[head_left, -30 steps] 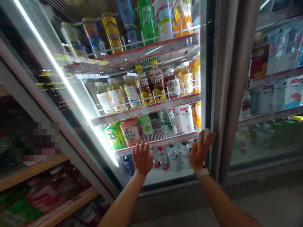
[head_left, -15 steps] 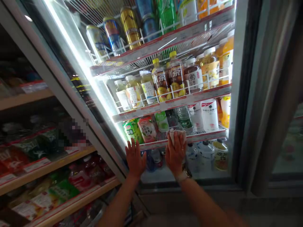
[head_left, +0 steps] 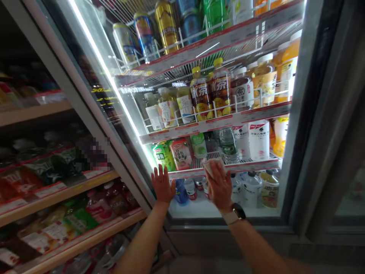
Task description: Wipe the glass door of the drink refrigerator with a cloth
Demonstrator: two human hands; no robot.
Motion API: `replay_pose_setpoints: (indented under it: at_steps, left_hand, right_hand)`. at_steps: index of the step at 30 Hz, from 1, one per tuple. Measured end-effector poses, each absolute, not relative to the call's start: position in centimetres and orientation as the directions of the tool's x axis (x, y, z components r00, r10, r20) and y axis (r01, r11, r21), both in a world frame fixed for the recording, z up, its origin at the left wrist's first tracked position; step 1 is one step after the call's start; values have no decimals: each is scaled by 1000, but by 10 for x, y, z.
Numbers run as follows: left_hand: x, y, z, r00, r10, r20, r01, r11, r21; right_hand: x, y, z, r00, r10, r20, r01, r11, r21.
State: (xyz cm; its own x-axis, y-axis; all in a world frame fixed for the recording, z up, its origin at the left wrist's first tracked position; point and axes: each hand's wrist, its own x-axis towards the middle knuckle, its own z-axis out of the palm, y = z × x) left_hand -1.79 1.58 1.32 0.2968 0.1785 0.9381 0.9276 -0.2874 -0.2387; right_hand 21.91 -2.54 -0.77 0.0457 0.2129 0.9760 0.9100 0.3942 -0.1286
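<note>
My left hand (head_left: 163, 185) is spread with its fingers up, at the lower left edge of the glass door (head_left: 182, 211) of a lit drinks fridge. Under my right hand (head_left: 221, 188) is a pale cloth (head_left: 211, 166), pressed flat at the height of the lower shelf's front rail. A watch (head_left: 238, 212) sits on my right wrist. Behind the glass near my hands stand a green bottle (head_left: 163, 154), a red-labelled bottle (head_left: 181, 154) and a clear water bottle (head_left: 228, 146).
Higher wire shelves hold iced tea bottles (head_left: 200, 95) and cans, such as a gold can (head_left: 166, 28). To the left, wooden shelves (head_left: 94, 230) carry bottles and packets. A dark door frame (head_left: 310, 114) runs down the right side.
My right hand has shifted slightly right, turning at the wrist, with the cloth under it. My left hand stays in about the same place. The view has moved a little.
</note>
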Motion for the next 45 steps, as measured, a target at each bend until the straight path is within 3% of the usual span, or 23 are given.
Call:
replay_pose_setpoints:
  at_steps: [7,11,14,17,26,30,34,40,45]
  left_hand:
    - [-13,16,16,284,140,949,918,-323,-228]
    - [-14,17,12,262,167,951,924,-329,-196]
    - [-15,18,9,249,190,950,931,-318,-180]
    - [-15,17,10,261,176,949,930,-310,-198]
    - [-12,9,13,305,189,934,934,-252,-254]
    - [-13,8,12,318,172,932,922,-287,-261]
    - [-18,10,7,316,214,924,912,-336,-235]
    - [-22,13,3,315,269,910,922,-314,-226]
    - [-14,11,12,322,159,933,911,-322,-259]
  right_hand:
    - [347,-27,-16,454,111,884,852,237,-467]
    - [351,-26,-13,625,78,776,739,261,-621]
    - [321,-23,5,667,80,741,696,290,-657]
    - [275,-19,21,589,111,801,746,306,-591]
    - [146,-16,30,136,135,981,881,437,-182]
    - [136,-15,30,-173,158,972,847,528,65]
    - [151,-19,1,-404,204,892,761,615,204]
    - [178,-33,-77,-588,166,791,643,690,333]
    - [201,-38,-72,-522,216,825,718,633,289]
